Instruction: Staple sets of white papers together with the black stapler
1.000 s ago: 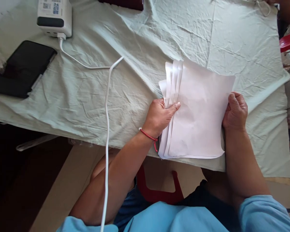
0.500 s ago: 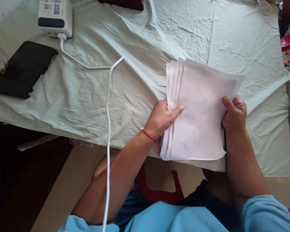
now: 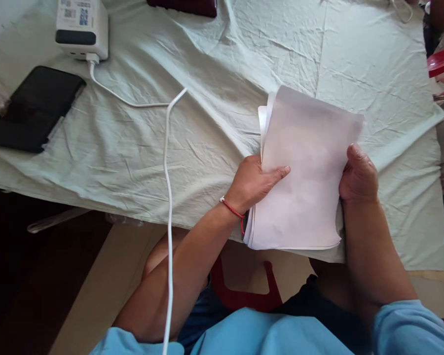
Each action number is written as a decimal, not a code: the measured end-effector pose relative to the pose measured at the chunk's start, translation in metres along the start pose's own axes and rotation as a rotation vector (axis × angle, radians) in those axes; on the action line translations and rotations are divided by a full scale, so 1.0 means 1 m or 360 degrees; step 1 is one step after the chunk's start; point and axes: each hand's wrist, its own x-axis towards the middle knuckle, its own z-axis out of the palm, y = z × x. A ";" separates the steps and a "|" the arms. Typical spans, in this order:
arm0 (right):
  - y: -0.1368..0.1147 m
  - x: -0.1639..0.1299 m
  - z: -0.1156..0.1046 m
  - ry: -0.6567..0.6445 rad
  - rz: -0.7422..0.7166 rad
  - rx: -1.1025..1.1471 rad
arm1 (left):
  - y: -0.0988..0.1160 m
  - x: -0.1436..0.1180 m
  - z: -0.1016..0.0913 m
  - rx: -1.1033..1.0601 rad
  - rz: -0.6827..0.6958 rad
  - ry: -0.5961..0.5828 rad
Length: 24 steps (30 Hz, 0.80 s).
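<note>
Head view. Stack of white paper sheets [image 3: 307,172]: held at the near edge of the table [image 3: 207,148], over a pale green cloth [image 3: 373,64], sheets nearly squared. Left hand [image 3: 253,185]: fingers clasped on the stack's left edge, thumb lying across the top sheet; red wrist cord [image 3: 234,212]. Right hand [image 3: 358,175]: fingers closed on the right edge. White cable [image 3: 166,162] runs to a white charger box [image 3: 82,27]; black phone [image 3: 31,108] lies far left.
</note>
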 end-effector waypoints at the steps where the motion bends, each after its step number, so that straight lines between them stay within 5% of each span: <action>1: 0.000 -0.001 0.001 -0.0006 -0.0012 -0.0007 | 0.000 0.000 0.001 -0.0022 0.0009 -0.0009; 7: -0.016 -0.008 -0.002 -0.0109 0.0077 0.0086 | 0.008 0.003 -0.001 -0.0348 0.0039 -0.0057; 14: -0.023 -0.020 -0.006 -0.0336 0.0198 0.0169 | 0.009 0.022 -0.015 -0.0678 0.0384 0.0552; 19: -0.018 -0.037 0.006 -0.0500 0.0209 0.0187 | 0.000 0.035 -0.017 -0.0794 0.0444 0.0732; 24: -0.019 -0.070 0.030 -0.0312 0.0063 0.0044 | -0.003 0.034 0.000 -0.0781 0.0355 0.0669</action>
